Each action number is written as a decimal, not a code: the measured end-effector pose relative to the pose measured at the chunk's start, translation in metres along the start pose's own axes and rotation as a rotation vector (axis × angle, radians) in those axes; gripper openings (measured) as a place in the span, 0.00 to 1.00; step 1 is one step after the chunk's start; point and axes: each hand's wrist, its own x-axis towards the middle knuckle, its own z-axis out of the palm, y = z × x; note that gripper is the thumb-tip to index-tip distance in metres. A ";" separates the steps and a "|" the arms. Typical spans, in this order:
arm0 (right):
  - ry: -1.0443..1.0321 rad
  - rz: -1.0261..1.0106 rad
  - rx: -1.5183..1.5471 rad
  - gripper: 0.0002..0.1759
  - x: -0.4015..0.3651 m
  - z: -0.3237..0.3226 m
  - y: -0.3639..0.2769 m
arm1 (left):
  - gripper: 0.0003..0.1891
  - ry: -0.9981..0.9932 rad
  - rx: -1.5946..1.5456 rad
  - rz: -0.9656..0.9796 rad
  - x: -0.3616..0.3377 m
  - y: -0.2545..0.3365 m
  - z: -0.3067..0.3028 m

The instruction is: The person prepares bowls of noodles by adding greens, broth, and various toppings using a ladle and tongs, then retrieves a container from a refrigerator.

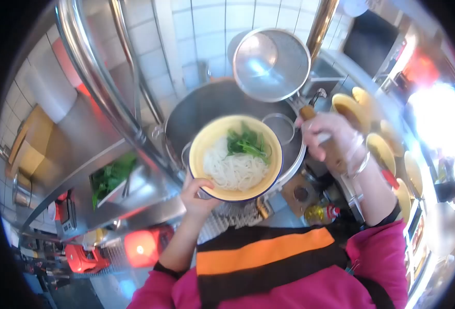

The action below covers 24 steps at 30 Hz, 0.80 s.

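A yellow bowl (197, 164) with a dark blue rim holds white noodles (235, 171) and leafy greens (248, 142). My left hand (199, 194) grips its lower left edge, thumb over the rim. Behind and below the bowl is a large metal pot (189, 110), partly covered by it. My right hand (328, 135) is closed at the wooden-ended handle of a round metal strainer (271, 64), which is raised over the far right side of the pot. A smaller wire ring (279, 129) shows in the pot beside the bowl.
Curved metal pipes (86, 67) rise at the left. Beyond them, greens (115, 177) lie in a tray. Several yellow bowls (381, 150) line the right side. A bottle of yellow liquid (316, 213) stands near my right forearm. Red machines (142, 247) are at the lower left.
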 end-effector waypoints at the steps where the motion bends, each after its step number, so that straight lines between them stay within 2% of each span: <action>1: 0.105 0.060 -0.034 0.16 -0.001 0.001 0.000 | 0.17 -0.020 0.002 -0.027 -0.018 0.003 -0.015; 2: 0.061 0.158 0.005 0.15 -0.001 0.001 -0.003 | 0.17 -0.023 -0.055 -0.156 -0.036 0.008 -0.031; 3: 0.010 0.247 0.038 0.14 0.001 -0.002 -0.003 | 0.18 0.000 0.086 -0.095 -0.035 0.035 -0.042; 5: -0.037 0.326 0.062 0.13 0.005 -0.013 0.013 | 0.21 -0.014 0.139 -0.189 -0.078 0.044 -0.086; 7: 0.036 0.524 0.094 0.11 0.003 -0.009 0.032 | 0.22 0.038 0.281 -0.233 -0.108 0.069 -0.123; 9: -0.012 0.671 0.293 0.12 0.000 -0.012 0.063 | 0.23 0.158 0.362 -0.356 -0.126 0.099 -0.147; 10: -0.089 0.757 0.489 0.13 0.002 -0.013 0.077 | 0.22 0.201 0.411 -0.340 -0.123 0.112 -0.150; 11: -0.086 0.776 0.495 0.13 0.005 -0.012 0.092 | 0.21 0.240 0.459 -0.318 -0.120 0.121 -0.154; 13: -0.157 0.912 0.847 0.12 0.011 -0.006 0.119 | 0.20 0.267 0.529 -0.342 -0.129 0.133 -0.165; 14: -0.143 0.904 0.851 0.12 0.014 -0.004 0.129 | 0.19 0.298 0.595 -0.354 -0.133 0.137 -0.170; 16: -0.379 0.963 1.061 0.17 0.022 0.000 0.149 | 0.18 0.247 0.600 -0.305 -0.132 0.136 -0.177; 17: -0.364 0.945 1.066 0.17 0.032 0.000 0.160 | 0.17 0.210 0.625 -0.257 -0.129 0.135 -0.180; 19: -0.228 0.898 0.835 0.19 0.048 0.001 0.179 | 0.13 0.176 0.613 -0.264 -0.120 0.135 -0.179; 21: -0.170 0.867 0.813 0.20 0.044 0.007 0.181 | 0.09 0.360 0.580 -0.242 -0.107 0.124 -0.174; 24: -0.089 0.905 0.499 0.24 0.046 0.014 0.175 | 0.06 0.413 0.725 -0.144 -0.058 0.124 -0.138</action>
